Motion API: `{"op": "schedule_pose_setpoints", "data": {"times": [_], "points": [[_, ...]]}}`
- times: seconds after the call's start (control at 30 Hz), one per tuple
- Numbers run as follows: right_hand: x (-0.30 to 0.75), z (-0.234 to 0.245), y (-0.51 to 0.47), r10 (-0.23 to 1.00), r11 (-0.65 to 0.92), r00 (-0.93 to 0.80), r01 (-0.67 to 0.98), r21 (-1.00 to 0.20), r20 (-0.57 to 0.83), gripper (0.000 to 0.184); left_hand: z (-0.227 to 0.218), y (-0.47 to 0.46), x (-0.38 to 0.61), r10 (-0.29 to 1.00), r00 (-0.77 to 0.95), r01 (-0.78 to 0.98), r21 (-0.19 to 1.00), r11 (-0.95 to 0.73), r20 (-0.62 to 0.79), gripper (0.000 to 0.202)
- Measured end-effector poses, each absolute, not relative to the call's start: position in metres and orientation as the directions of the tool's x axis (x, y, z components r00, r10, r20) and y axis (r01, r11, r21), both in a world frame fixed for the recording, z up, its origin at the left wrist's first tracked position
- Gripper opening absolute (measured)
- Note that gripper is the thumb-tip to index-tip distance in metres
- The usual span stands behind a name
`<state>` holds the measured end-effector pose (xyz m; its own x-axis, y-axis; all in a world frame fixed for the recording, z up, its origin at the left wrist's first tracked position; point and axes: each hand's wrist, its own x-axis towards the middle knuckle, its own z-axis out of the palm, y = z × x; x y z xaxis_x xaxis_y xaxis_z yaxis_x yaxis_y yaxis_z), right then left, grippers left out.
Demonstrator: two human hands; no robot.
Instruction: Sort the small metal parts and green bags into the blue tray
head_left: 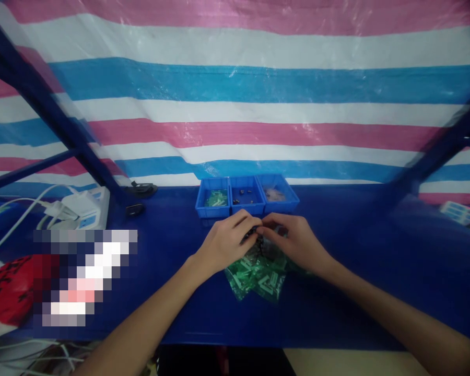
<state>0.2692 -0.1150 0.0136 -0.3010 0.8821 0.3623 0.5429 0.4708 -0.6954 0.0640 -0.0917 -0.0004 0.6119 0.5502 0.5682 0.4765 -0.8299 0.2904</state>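
My left hand [231,237] and my right hand [295,240] meet over the middle of the table, fingertips nearly touching. Between them is a clear plastic bag [259,249] with small dark parts in it, pinched by the fingers of both hands. Part of that bag is hidden behind the fingers. Just below lie green-tinted plastic bags [254,277] with pale, narrow pieces inside. Beyond the hands stand three blue bins side by side: a left bin [213,212] with green-white pieces, a middle bin [246,210] with a few small dark parts, and a right bin [284,208] with pinkish, see-through contents.
On the left are a white power strip [97,206] with plugs and cables, a black object [135,209] and a red bag [8,290]. A pixelated patch covers part of the table [337,313] there. Blue frame posts rise at both sides before a striped sheet [235,83].
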Motion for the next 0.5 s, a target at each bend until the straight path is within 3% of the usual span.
{"op": "schedule_pose_setpoints", "data": {"times": [0.17,0.37,0.5], "points": [[0.2650,0.0116,-0.1170,0.874,0.484,-0.328,0.542,-0.687,0.357,0.028,-0.0025,-0.0917,0.0657,0.554,0.575,0.470,0.312,-0.826,0.601,0.015],[0.2649,0.0135,-0.1168,0.905,0.407,-0.321,0.453,-0.793,0.281,0.039,-0.0013,-0.0926,0.0668,0.558,0.535,0.460,0.335,-0.822,0.635,0.012],[0.2668,0.0115,-0.1147,0.910,0.404,-0.304,0.483,-0.777,0.283,0.035,-0.0022,-0.0923,0.0673,0.564,0.543,0.475,0.327,-0.817,0.622,0.013]]}}
